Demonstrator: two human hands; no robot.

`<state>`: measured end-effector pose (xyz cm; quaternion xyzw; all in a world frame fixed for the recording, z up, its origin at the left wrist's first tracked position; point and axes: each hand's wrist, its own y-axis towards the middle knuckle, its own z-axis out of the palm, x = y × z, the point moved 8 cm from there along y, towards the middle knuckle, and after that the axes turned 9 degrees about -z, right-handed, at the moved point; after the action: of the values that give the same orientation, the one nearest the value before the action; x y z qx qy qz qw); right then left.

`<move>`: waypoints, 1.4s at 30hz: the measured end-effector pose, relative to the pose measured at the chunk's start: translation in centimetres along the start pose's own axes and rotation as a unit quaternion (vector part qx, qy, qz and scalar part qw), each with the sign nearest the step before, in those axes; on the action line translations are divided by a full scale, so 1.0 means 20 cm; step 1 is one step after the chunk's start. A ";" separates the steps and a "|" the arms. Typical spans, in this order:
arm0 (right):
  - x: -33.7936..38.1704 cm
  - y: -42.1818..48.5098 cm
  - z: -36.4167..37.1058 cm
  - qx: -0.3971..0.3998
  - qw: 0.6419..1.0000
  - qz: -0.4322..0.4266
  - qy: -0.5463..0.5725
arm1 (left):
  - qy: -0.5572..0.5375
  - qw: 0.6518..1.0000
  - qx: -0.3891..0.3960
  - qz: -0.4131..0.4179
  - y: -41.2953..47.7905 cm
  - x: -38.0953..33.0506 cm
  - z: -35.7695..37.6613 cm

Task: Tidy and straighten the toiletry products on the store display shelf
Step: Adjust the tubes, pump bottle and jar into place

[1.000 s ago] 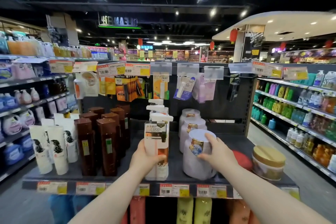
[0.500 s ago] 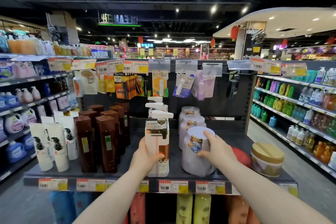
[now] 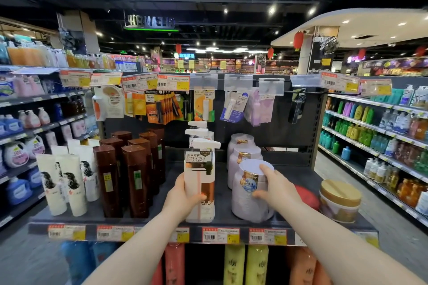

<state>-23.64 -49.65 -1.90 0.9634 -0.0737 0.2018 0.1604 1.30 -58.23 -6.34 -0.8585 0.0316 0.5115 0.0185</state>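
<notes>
Grips unchanged this past second: your left hand [image 3: 183,199] wraps the pump bottle [image 3: 200,169], your right hand [image 3: 276,188] clasps the jar [image 3: 243,207] at its 3 o'clock; straightening likely unfinished.

A single wide-angle view comes from the person's head, facing forward and slightly down onto the end-of-aisle shelf [image 3: 222,218], with aisles bending away at both sides and ceiling lights above. It stands close: both forearms enter from the bottom edge, the left hand [image 3: 183,196] gripping the pump bottle [image 3: 200,183] and the right hand [image 3: 275,188] holding the lilac jar [image 3: 245,206] in the front row.
</notes>
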 end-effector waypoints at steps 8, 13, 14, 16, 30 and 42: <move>0.00 0.00 0.00 0.005 1.000 0.003 -0.002 | 0.011 1.000 -0.002 -0.002 0.00 0.00 0.00; 0.00 0.00 -0.01 0.002 1.000 0.000 -0.023 | 0.031 0.999 -0.004 -0.016 -0.01 0.00 0.00; 0.00 -0.01 -0.01 0.001 1.000 0.000 -0.026 | 0.035 0.999 -0.005 -0.018 -0.01 0.00 0.00; 0.00 -0.01 -0.01 -0.001 1.000 0.001 -0.028 | 0.038 0.999 -0.003 -0.029 -0.01 -0.01 0.00; -0.37 -0.09 -0.13 0.077 0.986 0.033 -0.144 | 0.140 0.985 -0.102 -0.007 -0.19 -0.06 -0.01; -0.52 -0.12 -0.04 0.135 0.962 -0.016 -0.236 | 0.321 0.930 0.060 0.171 -0.23 -0.54 0.50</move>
<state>-32.88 -46.35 -6.17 0.9974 -0.0660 -0.0257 0.0096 -12.28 -52.54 -1.52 -0.9557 0.2126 0.2014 -0.0283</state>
